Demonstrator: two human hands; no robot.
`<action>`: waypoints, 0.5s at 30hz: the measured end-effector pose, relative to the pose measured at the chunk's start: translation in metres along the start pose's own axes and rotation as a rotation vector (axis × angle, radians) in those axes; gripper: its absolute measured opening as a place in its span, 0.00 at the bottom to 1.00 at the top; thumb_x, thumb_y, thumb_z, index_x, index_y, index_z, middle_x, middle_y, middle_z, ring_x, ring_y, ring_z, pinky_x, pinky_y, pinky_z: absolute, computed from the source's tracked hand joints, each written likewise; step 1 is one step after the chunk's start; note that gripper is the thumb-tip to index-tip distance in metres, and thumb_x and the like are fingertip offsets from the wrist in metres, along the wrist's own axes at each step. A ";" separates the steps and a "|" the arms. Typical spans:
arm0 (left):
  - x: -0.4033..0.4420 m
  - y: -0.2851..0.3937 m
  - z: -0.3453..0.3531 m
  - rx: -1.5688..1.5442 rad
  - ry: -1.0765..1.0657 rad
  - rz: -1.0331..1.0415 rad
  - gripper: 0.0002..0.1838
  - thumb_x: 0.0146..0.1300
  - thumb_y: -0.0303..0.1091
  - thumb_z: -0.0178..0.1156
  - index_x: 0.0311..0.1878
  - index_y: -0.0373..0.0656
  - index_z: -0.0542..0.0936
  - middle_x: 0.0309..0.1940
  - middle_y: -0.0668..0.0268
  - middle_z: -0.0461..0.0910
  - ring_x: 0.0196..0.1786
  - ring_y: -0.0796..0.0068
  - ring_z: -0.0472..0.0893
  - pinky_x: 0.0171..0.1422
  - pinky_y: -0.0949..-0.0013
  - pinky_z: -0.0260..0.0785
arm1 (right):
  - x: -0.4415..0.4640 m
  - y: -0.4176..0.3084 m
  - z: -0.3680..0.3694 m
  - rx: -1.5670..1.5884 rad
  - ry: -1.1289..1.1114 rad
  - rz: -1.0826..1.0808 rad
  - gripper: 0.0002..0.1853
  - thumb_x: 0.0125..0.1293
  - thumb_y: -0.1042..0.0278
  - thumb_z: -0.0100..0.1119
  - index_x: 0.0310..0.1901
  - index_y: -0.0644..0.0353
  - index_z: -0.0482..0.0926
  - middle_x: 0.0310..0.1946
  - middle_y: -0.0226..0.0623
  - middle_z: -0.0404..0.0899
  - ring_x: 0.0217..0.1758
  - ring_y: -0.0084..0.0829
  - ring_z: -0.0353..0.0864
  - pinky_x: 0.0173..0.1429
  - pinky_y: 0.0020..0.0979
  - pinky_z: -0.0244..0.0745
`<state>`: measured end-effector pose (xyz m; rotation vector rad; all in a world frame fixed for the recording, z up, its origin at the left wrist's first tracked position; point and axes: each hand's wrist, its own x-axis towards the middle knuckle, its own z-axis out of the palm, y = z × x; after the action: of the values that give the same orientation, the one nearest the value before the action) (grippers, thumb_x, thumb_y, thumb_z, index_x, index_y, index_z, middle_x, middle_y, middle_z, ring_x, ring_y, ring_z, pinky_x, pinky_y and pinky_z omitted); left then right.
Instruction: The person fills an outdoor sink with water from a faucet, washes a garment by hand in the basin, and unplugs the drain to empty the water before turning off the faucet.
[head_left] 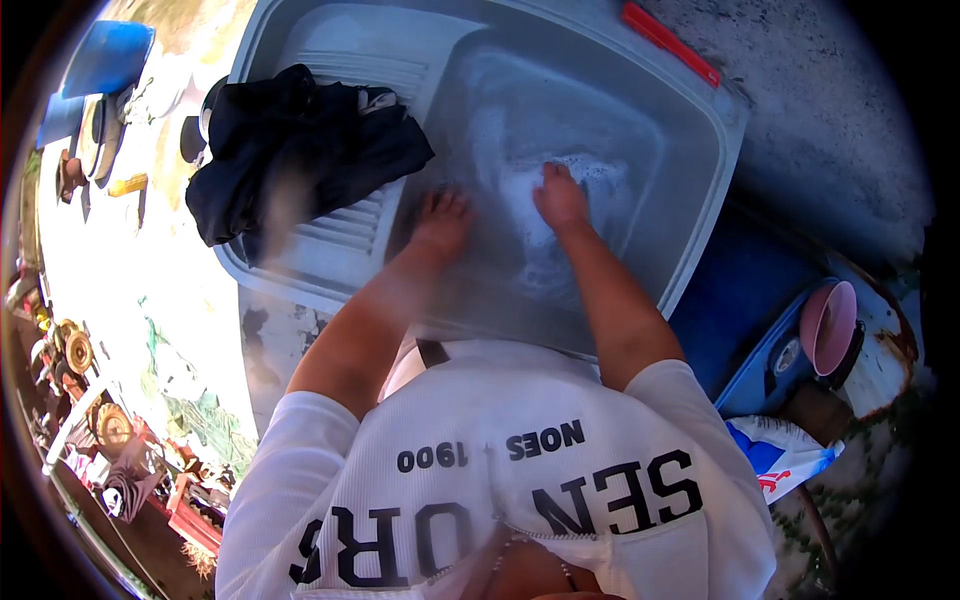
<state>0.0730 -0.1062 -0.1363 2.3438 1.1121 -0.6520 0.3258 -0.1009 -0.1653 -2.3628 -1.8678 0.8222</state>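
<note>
My left hand (443, 226) rests against the inner side of the grey sink basin (690, 150), beside the washboard, its fingers spread and holding nothing visible. In the basin, my right hand (562, 200) is at a patch of white suds (600, 180) on the floor. Its fingers look curled together, and anything under them is hidden. Dark wet-looking clothing (300, 150) lies heaped on the ridged washboard (345, 230) to the left, apart from both hands.
A red bar-shaped object (670, 43) lies on the sink's far rim. To the right stand a blue drum (735, 300), a pink bowl (828, 327) and a white-and-blue plastic bag (785, 455). Blue containers (108, 55) and scattered clutter (110, 430) are at left.
</note>
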 end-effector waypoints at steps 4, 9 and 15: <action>0.001 -0.002 -0.011 0.020 0.013 0.020 0.27 0.69 0.36 0.57 0.72 0.54 0.72 0.79 0.59 0.61 0.82 0.54 0.57 0.85 0.42 0.47 | -0.006 0.026 -0.010 0.179 0.153 0.083 0.20 0.63 0.65 0.64 0.57 0.59 0.78 0.54 0.45 0.81 0.52 0.49 0.85 0.57 0.45 0.81; 0.015 -0.012 -0.015 -0.439 -0.060 -0.137 0.29 0.67 0.36 0.60 0.72 0.49 0.71 0.75 0.54 0.66 0.75 0.49 0.67 0.77 0.51 0.64 | 0.027 0.123 -0.004 0.226 0.513 0.364 0.21 0.62 0.64 0.64 0.56 0.63 0.79 0.47 0.47 0.86 0.48 0.47 0.86 0.56 0.45 0.81; 0.016 -0.016 0.014 -0.223 0.260 -0.132 0.32 0.67 0.35 0.60 0.74 0.46 0.66 0.77 0.49 0.62 0.77 0.48 0.65 0.80 0.51 0.60 | 0.054 0.018 0.003 0.135 0.407 0.063 0.26 0.57 0.59 0.71 0.58 0.57 0.80 0.56 0.50 0.80 0.64 0.51 0.76 0.70 0.47 0.70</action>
<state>0.0664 -0.0964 -0.1597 2.2194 1.3851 -0.2531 0.3482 -0.0576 -0.1945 -2.2986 -1.5356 0.4106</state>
